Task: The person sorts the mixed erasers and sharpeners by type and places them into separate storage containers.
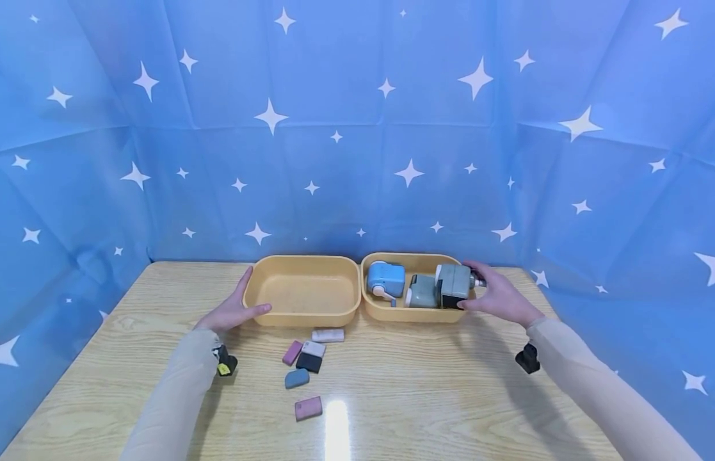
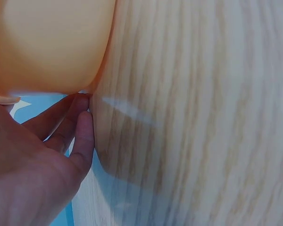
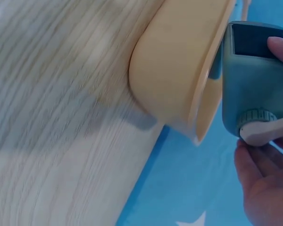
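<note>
My left hand [image 1: 229, 314] spans the left end of the tan tray [image 1: 302, 319], thumb over its front corner and a finger along its side. In the left wrist view the fingers [image 2: 85, 136] lie fairly straight beside the tray's wall. My right hand [image 1: 498, 298] grips a grey-green crank pencil sharpener [image 1: 452, 282] at the right end of the other tan tray [image 1: 386, 312]. In the right wrist view the thumb [image 3: 282, 49] presses its black panel, with the other fingers near the pale crank. That tray holds a blue pencil sharpener [image 1: 387, 278] and another grey-green sharpener [image 1: 422, 291].
On the wooden table [image 1: 403, 384], in front of the left tray, lie several small blocks like erasers: a white one [image 1: 328, 335], a black-and-white one [image 1: 310, 360], a blue one [image 1: 297, 378] and a pink one [image 1: 308, 408]. A blue star-patterned curtain [image 1: 334, 160] stands behind.
</note>
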`<act>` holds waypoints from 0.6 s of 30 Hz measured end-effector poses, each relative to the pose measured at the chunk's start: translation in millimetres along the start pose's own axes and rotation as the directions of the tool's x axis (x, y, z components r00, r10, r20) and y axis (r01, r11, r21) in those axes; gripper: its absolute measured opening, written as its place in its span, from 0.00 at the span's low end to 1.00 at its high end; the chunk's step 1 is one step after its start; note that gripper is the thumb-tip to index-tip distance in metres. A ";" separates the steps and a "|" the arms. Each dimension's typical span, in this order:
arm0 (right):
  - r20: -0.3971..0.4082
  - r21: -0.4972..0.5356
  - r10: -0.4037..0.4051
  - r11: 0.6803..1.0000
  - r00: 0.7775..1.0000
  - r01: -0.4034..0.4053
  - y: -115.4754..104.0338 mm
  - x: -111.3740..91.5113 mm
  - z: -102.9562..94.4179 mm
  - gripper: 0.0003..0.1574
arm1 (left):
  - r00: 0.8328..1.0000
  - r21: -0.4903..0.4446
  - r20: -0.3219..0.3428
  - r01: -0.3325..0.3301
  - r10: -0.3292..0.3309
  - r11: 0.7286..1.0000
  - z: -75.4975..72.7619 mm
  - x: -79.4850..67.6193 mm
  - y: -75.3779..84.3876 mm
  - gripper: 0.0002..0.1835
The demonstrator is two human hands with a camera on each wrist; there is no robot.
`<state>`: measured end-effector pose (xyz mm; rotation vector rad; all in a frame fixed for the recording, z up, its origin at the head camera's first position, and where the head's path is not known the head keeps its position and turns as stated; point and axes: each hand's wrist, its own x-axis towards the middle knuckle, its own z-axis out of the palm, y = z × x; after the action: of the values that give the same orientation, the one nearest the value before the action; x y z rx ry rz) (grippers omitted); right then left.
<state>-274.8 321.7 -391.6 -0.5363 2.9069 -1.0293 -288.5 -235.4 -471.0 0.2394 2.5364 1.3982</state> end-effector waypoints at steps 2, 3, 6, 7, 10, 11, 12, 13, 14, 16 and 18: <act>-0.003 -0.006 0.006 1.000 1.000 -0.006 3.0 1.3 -1.6 0.61 | 1.000 -0.005 0.000 0.003 -0.003 1.000 0.2 0.7 -1.0 0.62; -0.005 -0.010 0.010 1.000 1.000 -0.010 4.3 1.8 -2.3 0.61 | 1.000 -0.008 0.001 0.004 -0.004 1.000 0.3 1.0 -1.2 0.62; -0.011 -0.018 0.021 1.000 1.000 -0.021 9.0 4.4 -3.3 0.61 | 1.000 -0.007 -0.002 0.001 -0.001 1.000 0.3 0.9 -1.0 0.62; -0.013 -0.019 0.025 0.999 1.000 -0.025 10.7 5.5 -3.2 0.61 | 1.000 -0.009 -0.003 0.001 -0.001 1.000 0.3 0.6 -0.9 0.62; -0.017 -0.011 0.027 1.000 0.999 -0.028 14.9 8.3 -2.2 0.61 | 1.000 -0.010 -0.005 0.000 0.000 1.000 0.3 -0.6 -0.6 0.62; -0.018 -0.005 0.028 1.000 0.999 -0.028 16.1 9.1 -1.7 0.61 | 1.000 -0.009 -0.004 0.000 0.000 1.000 0.5 -1.0 -0.6 0.62; -0.019 0.000 0.026 1.000 0.999 -0.026 17.0 9.8 -1.1 0.61 | 1.000 -0.011 -0.002 0.001 -0.001 1.000 0.8 -1.1 -0.4 0.62; -0.021 0.002 0.025 1.000 0.999 -0.025 18.0 10.6 -0.6 0.61 | 1.000 -0.011 0.000 0.000 0.000 1.000 1.0 -1.2 -0.6 0.62; -0.023 0.000 0.023 1.000 0.999 -0.023 18.8 11.7 0.0 0.61 | 1.000 -0.007 0.001 -0.001 0.001 1.000 1.2 -1.1 -0.9 0.62; -0.025 -0.010 0.015 1.000 1.000 -0.015 20.0 14.8 1.4 0.60 | 1.000 -0.010 -0.001 -0.005 0.005 1.000 1.4 -0.3 -1.3 0.62; -0.021 -0.032 0.006 0.999 1.000 -0.006 20.5 18.4 3.2 0.60 | 1.000 -0.010 -0.007 -0.007 0.007 1.000 1.1 0.5 -2.2 0.62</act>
<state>-298.2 328.7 -404.8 -0.5208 2.9465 -0.9946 -288.7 -235.6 -473.5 0.2426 2.5362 1.4163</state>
